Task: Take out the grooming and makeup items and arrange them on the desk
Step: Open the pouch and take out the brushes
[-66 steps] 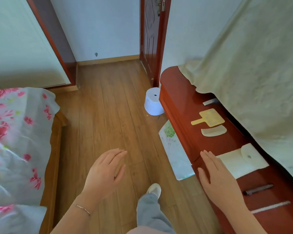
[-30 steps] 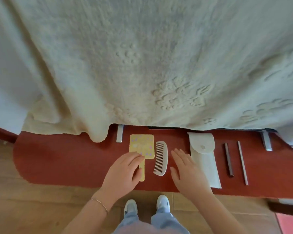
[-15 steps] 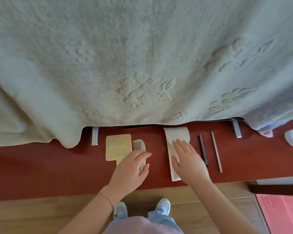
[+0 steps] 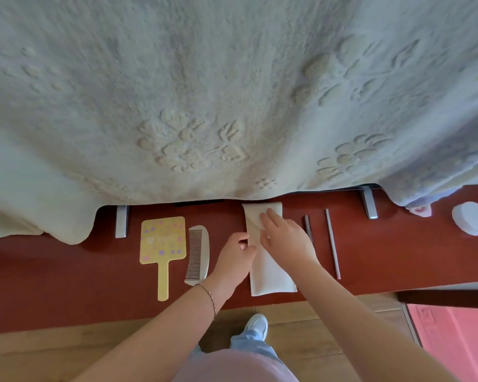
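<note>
A white flat pouch (image 4: 271, 277) lies on the red-brown desk (image 4: 66, 274). My left hand (image 4: 236, 257) pinches the pouch's left edge. My right hand (image 4: 286, 239) rests on its upper part, fingers spread over the flap. Left of the pouch lie a white comb (image 4: 198, 255) and a yellow hand mirror (image 4: 162, 246) with pastel dots. To the right of the pouch lie a dark pencil-like stick (image 4: 307, 226), partly hidden by my right hand, and a thin grey stick (image 4: 332, 244).
A cream embossed blanket (image 4: 204, 106) hangs over the back of the desk and hides what stands behind. Two metal feet (image 4: 121, 221) (image 4: 369, 202) show under its hem. A white oval container (image 4: 472, 218) sits at the far right. Wooden floor and a pink mat (image 4: 453, 334) lie below.
The view swung from the floor to the desk. My left hand moved right off the comb to the pouch's edge. My right hand slid up the pouch, whose flap now looks folded shut.
</note>
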The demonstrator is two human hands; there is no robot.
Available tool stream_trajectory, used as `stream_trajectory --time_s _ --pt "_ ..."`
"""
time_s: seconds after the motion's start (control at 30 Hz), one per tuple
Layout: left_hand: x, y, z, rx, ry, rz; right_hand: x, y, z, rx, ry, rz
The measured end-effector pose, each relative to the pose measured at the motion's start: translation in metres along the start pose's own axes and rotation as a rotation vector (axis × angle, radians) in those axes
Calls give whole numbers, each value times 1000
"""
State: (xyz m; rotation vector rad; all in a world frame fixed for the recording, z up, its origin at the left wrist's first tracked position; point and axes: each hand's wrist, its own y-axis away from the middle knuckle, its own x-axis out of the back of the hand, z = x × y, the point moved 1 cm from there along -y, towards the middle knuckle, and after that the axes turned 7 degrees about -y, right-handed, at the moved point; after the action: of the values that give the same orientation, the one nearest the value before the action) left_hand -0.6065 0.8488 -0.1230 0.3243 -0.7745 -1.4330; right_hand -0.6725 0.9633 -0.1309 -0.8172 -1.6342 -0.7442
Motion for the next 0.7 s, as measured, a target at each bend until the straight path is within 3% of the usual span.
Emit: stream_trajectory --time_s 0.27,0.5,0.7 --pt "-5 -5 6 70 158 54 9 9 -1 -54 -364 346" --pt "14 19 6 -47 229 44 13 35 -8 153 -356 367" --pt "29 33 6 -122 108 13 21 38 -21 167 -399 495"
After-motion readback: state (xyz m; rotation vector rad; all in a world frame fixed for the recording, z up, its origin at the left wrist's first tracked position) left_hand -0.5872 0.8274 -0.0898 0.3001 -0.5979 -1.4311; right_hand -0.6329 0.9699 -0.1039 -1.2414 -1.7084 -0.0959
